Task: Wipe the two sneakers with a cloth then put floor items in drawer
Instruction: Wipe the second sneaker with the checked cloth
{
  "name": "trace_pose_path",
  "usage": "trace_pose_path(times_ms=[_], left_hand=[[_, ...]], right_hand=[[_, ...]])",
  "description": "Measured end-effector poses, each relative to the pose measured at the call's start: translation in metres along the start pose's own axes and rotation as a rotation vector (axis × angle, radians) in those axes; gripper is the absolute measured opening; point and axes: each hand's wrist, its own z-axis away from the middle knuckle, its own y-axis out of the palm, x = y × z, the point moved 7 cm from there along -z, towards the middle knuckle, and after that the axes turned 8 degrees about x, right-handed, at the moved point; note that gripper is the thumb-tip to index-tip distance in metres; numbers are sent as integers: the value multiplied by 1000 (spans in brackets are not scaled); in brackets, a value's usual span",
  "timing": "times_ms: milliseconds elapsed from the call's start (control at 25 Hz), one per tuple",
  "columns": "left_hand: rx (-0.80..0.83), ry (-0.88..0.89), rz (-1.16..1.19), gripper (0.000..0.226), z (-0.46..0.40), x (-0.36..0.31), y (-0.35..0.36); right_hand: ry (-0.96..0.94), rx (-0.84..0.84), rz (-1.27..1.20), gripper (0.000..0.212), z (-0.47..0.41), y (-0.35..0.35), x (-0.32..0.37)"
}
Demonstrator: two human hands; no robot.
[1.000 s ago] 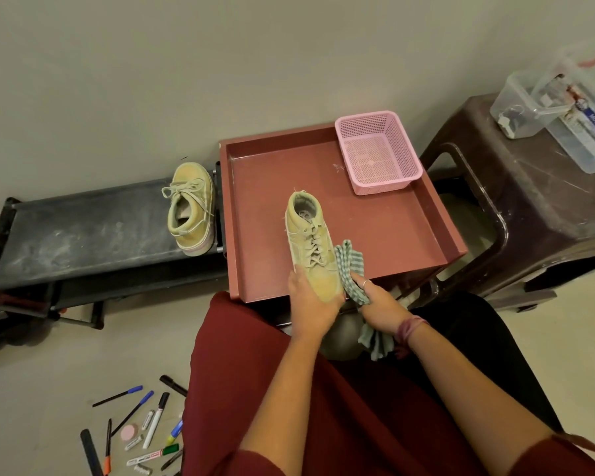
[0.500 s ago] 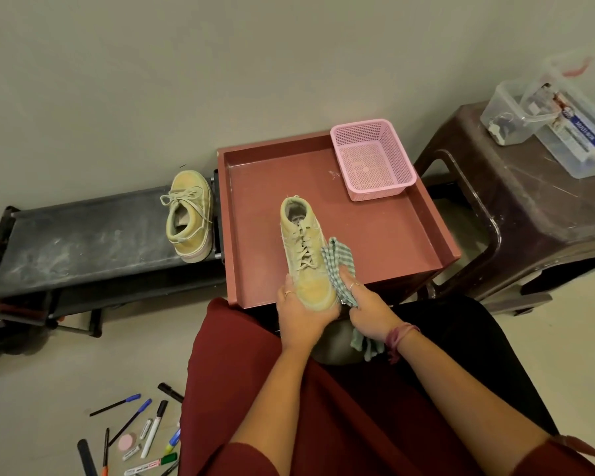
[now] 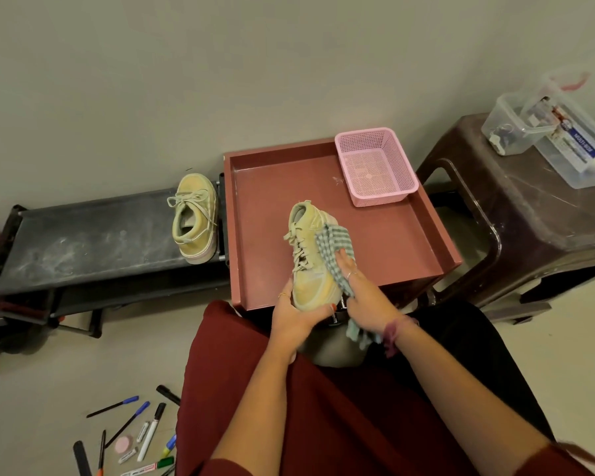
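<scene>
My left hand (image 3: 298,316) grips the toe of a pale yellow-green sneaker (image 3: 308,259), holding it over the front of the open red drawer (image 3: 385,242). My right hand (image 3: 364,298) presses a green checked cloth (image 3: 335,250) against the sneaker's right side, and the cloth's tail hangs below my wrist. The second sneaker (image 3: 194,218) lies on the dark low rack (image 3: 83,242) left of the drawer. Several pens and markers (image 3: 134,438) and a pink round eraser (image 3: 122,444) lie scattered on the floor at the lower left.
A pink mesh basket (image 3: 377,166) sits in the drawer's back right corner. A brown plastic stool (image 3: 516,214) at the right carries clear plastic boxes (image 3: 550,128). My lap in red cloth (image 3: 340,407) fills the bottom centre, and a wall (image 3: 255,63) stands behind everything.
The right hand has slid the cloth up the sneaker's right side, from near the toe toward the ankle. The left hand keeps its grip on the toe.
</scene>
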Motion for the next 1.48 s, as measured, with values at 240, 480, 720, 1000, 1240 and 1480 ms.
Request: trace_pose_path(times_ms=[240,480,720,1000,1240,1480], left_hand=[[-64,-46,76,70,-3,-4,-6],[48,-9,-58,37,-2,-26,-24],[109,-87,33,77,-5,-4,-50],[118,-123,106,50,-13,2,-52],[29,-113,192,74,-18,1,-52],[-5,-85,161,33,-17,-10,-49]], right_hand=[[-117,-13,45,89,23,27,10],[-102,-6,-10,89,28,38,15],[-100,-80,178,90,5,49,26],[141,-159,147,91,-74,-15,-13],[114,-113,171,94,-72,-9,7],[-31,-104,159,79,-27,19,41]])
